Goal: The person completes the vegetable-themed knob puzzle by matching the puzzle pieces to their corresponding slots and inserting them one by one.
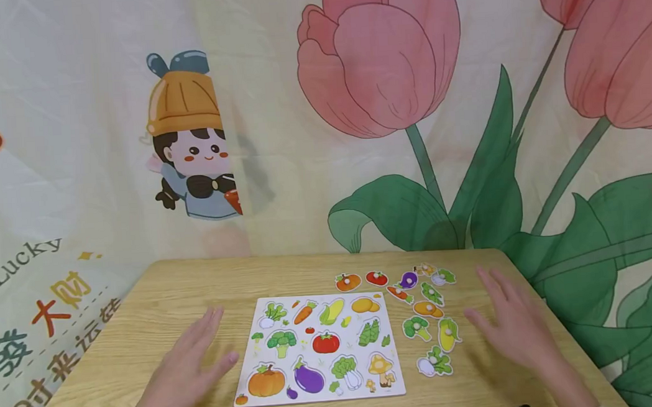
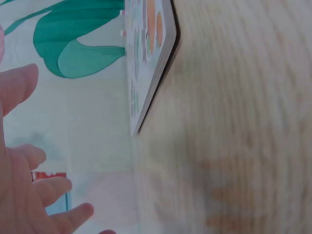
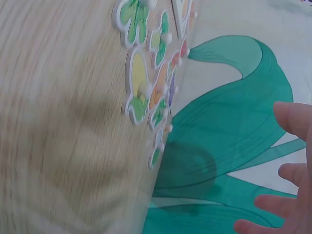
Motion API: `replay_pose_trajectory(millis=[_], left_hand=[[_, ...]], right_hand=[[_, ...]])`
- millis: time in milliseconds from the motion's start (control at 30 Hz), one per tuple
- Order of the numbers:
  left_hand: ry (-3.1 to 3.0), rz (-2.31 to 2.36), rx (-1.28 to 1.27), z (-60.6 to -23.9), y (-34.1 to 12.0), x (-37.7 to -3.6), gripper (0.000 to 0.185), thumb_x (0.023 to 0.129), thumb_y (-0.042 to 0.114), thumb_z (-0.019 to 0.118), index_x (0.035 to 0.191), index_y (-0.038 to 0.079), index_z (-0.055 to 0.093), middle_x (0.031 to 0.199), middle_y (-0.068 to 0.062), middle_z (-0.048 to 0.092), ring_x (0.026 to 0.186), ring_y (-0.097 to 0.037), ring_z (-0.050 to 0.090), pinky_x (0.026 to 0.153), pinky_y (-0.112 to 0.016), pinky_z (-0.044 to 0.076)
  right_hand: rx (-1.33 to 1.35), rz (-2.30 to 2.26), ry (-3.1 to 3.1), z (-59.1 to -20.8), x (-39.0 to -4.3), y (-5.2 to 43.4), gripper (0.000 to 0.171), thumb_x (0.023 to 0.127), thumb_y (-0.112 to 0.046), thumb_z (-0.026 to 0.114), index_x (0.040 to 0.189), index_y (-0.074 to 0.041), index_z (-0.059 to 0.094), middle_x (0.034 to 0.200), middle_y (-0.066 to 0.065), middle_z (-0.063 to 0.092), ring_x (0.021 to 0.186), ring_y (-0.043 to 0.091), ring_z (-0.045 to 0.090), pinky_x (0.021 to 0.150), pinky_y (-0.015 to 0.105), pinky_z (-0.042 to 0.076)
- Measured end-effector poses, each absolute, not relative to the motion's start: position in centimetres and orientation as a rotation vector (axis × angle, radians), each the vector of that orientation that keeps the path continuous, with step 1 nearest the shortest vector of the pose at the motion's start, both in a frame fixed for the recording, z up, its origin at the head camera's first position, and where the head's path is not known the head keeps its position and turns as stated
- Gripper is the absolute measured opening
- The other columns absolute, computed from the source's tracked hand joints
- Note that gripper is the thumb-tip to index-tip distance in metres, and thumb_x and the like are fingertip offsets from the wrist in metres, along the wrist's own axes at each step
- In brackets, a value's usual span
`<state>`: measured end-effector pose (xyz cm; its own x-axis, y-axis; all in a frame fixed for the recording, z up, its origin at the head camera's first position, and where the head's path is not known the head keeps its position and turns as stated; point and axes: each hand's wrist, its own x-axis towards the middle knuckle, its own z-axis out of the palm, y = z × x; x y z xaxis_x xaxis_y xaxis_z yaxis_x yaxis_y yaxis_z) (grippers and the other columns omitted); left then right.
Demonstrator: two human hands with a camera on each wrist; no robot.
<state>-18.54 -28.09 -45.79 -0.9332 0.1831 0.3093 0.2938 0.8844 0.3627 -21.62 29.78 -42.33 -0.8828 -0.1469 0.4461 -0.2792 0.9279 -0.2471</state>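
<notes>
From the head view, my left hand (image 1: pixel 187 367) hovers over the light wooden worktop (image 1: pixel 142 314) with its fingers (image 1: pixel 207 326) spread and straight, just left of the white square vegetable puzzle board (image 1: pixel 318 348). My right hand (image 1: pixel 513 326) hovers flat with its fingers spread, holding nothing, just right of the loose vegetable-shaped puzzle pieces (image 1: pixel 425 312) scattered beside the board.

From the left wrist, my fingers (image 2: pixel 29 190) are relaxed and apart, and the board's edge (image 2: pixel 156 83) lies ahead, not touching them.

From the right wrist, my fingertips (image 3: pixel 287 170) are spread in the air; the loose pieces (image 3: pixel 146 83) lie on the worktop, apart from them.
</notes>
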Motion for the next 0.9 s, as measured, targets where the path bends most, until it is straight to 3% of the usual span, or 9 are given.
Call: replay_pose_trajectory(millis=[133, 300, 500, 733, 900], left_hand=[[-2.761, -0.712, -0.408, -46.3, -27.5, -18.4, 0.089, 0.101, 0.047, 0.071, 0.171, 0.019, 0.022, 0.171, -0.021, 0.03, 0.149, -0.057, 0.034, 0.108, -0.083, 0.03], [-2.736, -0.865, -0.451, -47.0, -27.0, -18.1, 0.086, 0.101, 0.042, 0.073, 0.169, 0.011, 0.03, 0.167, -0.025, 0.035, 0.147, -0.059, 0.035, 0.108, -0.082, 0.03], [-2.736, -0.908, -0.461, -47.7, -26.6, -18.1, 0.087, 0.098, 0.044, 0.075, 0.168, 0.014, 0.033, 0.164, -0.026, 0.042, 0.144, -0.059, 0.039, 0.105, -0.083, 0.032], [-2.799, -0.954, -0.416, -48.0, -26.3, -18.1, 0.087, 0.098, 0.046, 0.075, 0.167, 0.012, 0.035, 0.163, -0.025, 0.044, 0.144, -0.059, 0.039, 0.103, -0.086, 0.033], [-2.846, -0.994, -0.399, -48.3, -26.0, -18.2, 0.088, 0.097, 0.05, 0.074, 0.165, 0.008, 0.037, 0.163, -0.025, 0.043, 0.145, -0.06, 0.038, 0.105, -0.086, 0.031]], right_hand=[[0.3, 0.532, -2.652, -42.6, -21.3, 28.8, 0.079, 0.1, -0.04, 0.074, 0.162, -0.003, 0.04, 0.159, 0.032, 0.041, 0.14, 0.058, 0.043, 0.102, 0.081, 0.038], [0.255, 0.627, -2.669, -42.8, -20.8, 27.6, 0.078, 0.103, -0.048, 0.069, 0.162, -0.005, 0.041, 0.16, 0.029, 0.042, 0.143, 0.055, 0.041, 0.106, 0.08, 0.036], [0.208, 0.715, -2.692, -43.3, -20.5, 26.6, 0.078, 0.104, -0.048, 0.067, 0.162, -0.003, 0.041, 0.159, 0.028, 0.043, 0.142, 0.053, 0.042, 0.107, 0.077, 0.039], [0.173, 0.798, -2.719, -43.9, -19.9, 25.7, 0.074, 0.104, -0.049, 0.065, 0.159, -0.004, 0.045, 0.157, 0.027, 0.045, 0.14, 0.052, 0.047, 0.105, 0.075, 0.044], [0.123, 0.832, -2.745, -44.4, -19.5, 25.4, 0.07, 0.102, -0.045, 0.07, 0.157, -0.007, 0.049, 0.153, 0.024, 0.05, 0.128, 0.045, 0.059, 0.096, 0.065, 0.055]])
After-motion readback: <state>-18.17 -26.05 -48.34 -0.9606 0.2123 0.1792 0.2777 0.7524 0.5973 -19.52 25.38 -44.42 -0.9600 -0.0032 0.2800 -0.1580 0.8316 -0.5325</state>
